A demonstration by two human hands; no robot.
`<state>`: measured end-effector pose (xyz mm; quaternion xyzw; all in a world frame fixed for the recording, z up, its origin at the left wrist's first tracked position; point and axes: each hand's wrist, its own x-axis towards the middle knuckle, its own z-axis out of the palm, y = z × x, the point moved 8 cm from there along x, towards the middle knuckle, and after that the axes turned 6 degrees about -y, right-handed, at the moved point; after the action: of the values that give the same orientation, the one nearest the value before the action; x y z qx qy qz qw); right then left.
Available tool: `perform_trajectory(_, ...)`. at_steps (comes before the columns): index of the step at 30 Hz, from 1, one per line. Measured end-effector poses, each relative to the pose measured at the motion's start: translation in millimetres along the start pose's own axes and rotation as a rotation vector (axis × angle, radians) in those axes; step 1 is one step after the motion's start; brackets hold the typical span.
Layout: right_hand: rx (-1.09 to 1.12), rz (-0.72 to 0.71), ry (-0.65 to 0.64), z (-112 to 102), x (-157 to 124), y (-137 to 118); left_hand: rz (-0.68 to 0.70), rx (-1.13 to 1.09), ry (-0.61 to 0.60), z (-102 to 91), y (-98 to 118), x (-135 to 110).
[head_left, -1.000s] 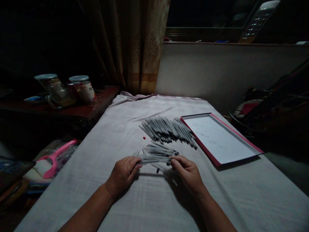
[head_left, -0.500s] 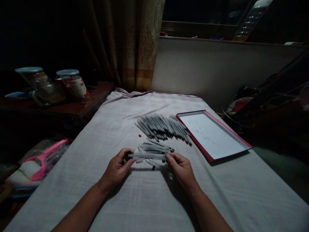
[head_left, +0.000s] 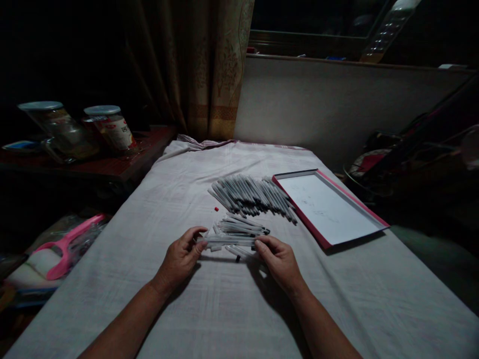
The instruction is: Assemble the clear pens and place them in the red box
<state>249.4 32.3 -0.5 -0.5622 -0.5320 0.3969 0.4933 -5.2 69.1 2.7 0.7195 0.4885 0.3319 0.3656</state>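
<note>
A clear-barrelled pen (head_left: 228,241) lies level between my two hands, just above the cloth. My left hand (head_left: 183,253) pinches its left end between thumb and fingers. On the other end, near a dark tip, my right hand (head_left: 279,258) is closed. Right behind the held pen is a small loose pile of pens (head_left: 241,227), some with black ends. Farther back lies a large fanned heap of similar pens (head_left: 250,194), dark ends toward me. A small red cap (head_left: 216,209) sits left of the piles.
A shallow red-edged box lid (head_left: 322,209) with a white inside lies at the right on the white cloth (head_left: 187,309). Lidded jars (head_left: 110,129) stand on a dark red side table (head_left: 145,152) at the left. Below it is a pink plastic item (head_left: 65,249).
Both hands keep hold of the pen and have barely moved. The whole view has shifted very slightly.
</note>
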Motion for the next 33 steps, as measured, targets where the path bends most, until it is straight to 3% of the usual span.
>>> perform_trajectory(7, 0.075, 0.058, 0.016, -2, 0, 7, 0.112, 0.035, 0.054, -3.3, 9, 1)
perform_trajectory(14, 0.089, 0.049, 0.022, -1, 0, 5, 0.075, 0.027, 0.023, 0.3, 2, -1)
perform_trajectory(21, 0.04, -0.01, -0.013, -2, 0, 0, 0.225, 0.096, 0.019, -1.9, 20, -2)
perform_trajectory(29, 0.054, -0.073, -0.019, -10, 3, -5, 0.225, 0.125, -0.187, 16.6, 26, -5)
perform_trajectory(33, 0.036, -0.115, -0.014, -13, 3, -9, 0.106, 0.025, -0.267, 23.1, 18, -3)
